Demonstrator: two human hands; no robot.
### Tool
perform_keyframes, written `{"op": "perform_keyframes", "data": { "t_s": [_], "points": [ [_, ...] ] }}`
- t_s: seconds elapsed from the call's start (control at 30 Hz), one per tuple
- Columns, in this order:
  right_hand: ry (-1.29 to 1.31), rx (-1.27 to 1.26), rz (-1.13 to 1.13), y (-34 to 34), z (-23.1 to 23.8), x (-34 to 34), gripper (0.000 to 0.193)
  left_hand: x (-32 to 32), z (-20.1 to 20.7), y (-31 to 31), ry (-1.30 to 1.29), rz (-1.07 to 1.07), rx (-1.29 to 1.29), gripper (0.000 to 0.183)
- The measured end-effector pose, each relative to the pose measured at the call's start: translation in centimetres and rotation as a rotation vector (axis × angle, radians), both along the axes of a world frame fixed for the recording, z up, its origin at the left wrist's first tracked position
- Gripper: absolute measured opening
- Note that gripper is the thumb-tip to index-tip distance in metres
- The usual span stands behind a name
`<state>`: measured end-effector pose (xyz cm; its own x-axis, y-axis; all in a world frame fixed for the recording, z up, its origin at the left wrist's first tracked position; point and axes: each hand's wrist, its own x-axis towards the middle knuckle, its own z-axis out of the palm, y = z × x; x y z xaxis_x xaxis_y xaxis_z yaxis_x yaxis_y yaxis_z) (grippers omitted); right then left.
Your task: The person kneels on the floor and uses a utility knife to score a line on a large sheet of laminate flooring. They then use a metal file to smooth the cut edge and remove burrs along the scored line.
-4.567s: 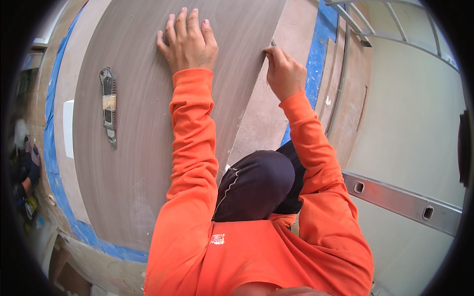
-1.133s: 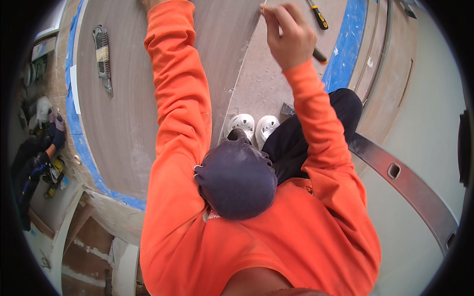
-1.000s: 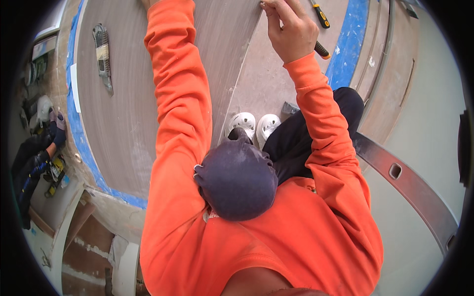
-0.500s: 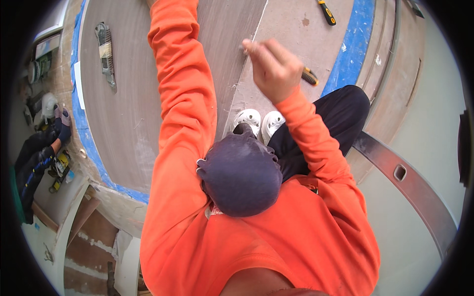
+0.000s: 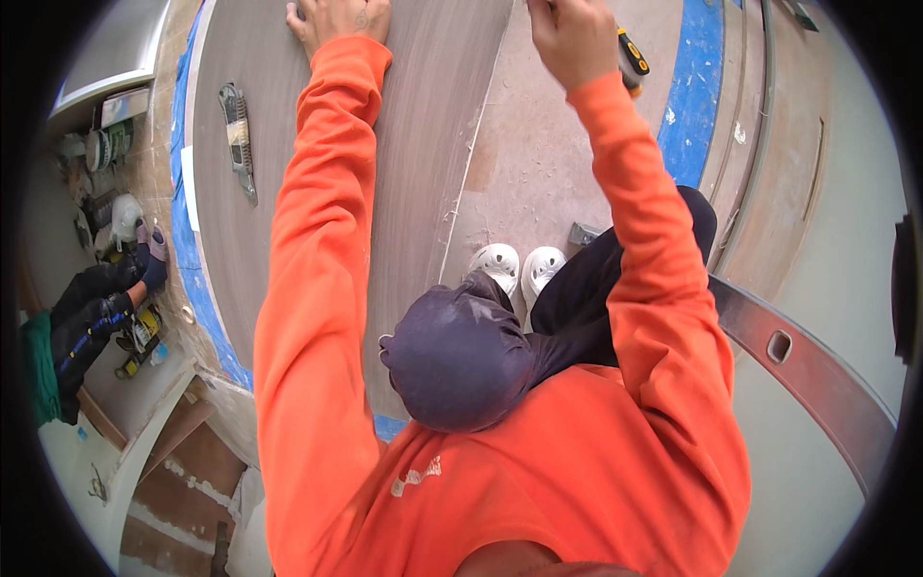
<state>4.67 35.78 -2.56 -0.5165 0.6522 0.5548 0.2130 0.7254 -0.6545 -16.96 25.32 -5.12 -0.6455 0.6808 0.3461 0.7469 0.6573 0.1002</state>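
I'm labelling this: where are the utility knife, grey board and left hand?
Utility knife [image 5: 237,137]: head view, handle's middle.
Grey board [image 5: 428,120]: head view, bare face.
Left hand [image 5: 344,16]: head view, its back.

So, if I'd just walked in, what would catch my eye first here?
Most likely the bright orange sweatshirt, filling the lower middle, with its sleeves stretching up toward the top. Next, the pair of white clogs near the centre, just right of the grey-brown panel. Then the worn utility knife lying on that panel, left of the left sleeve.
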Motion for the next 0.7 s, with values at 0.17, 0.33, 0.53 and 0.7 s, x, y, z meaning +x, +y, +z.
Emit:
{"op": "perform_keyframes", "data": {
  "t_s": [0.17, 0.33, 0.53, 0.7],
  "points": [
    [-0.228, 0.148, -0.091, 4.1, -0.5, -2.0, 0.009, 0.0, 0.4, 0.2, -0.012, 0.021, -0.005, 0.049],
    [-0.216, 0.157, -0.075, 4.2, -1.0, -1.9, 0.011, 0.3, 0.5, 0.2, -0.022, 0.043, -0.039, 0.049],
    [-0.189, 0.189, 0.020, 1.0, 0.0, -0.7, 0.015, 0.5, 0.9, 0.2, -0.022, 0.036, -0.045, 0.049],
    [-0.194, 0.153, 0.072, -3.7, 0.7, 1.0, 0.015, 0.4, 0.5, -0.1, -0.016, 0.035, -0.030, 0.049]
  ]
}}
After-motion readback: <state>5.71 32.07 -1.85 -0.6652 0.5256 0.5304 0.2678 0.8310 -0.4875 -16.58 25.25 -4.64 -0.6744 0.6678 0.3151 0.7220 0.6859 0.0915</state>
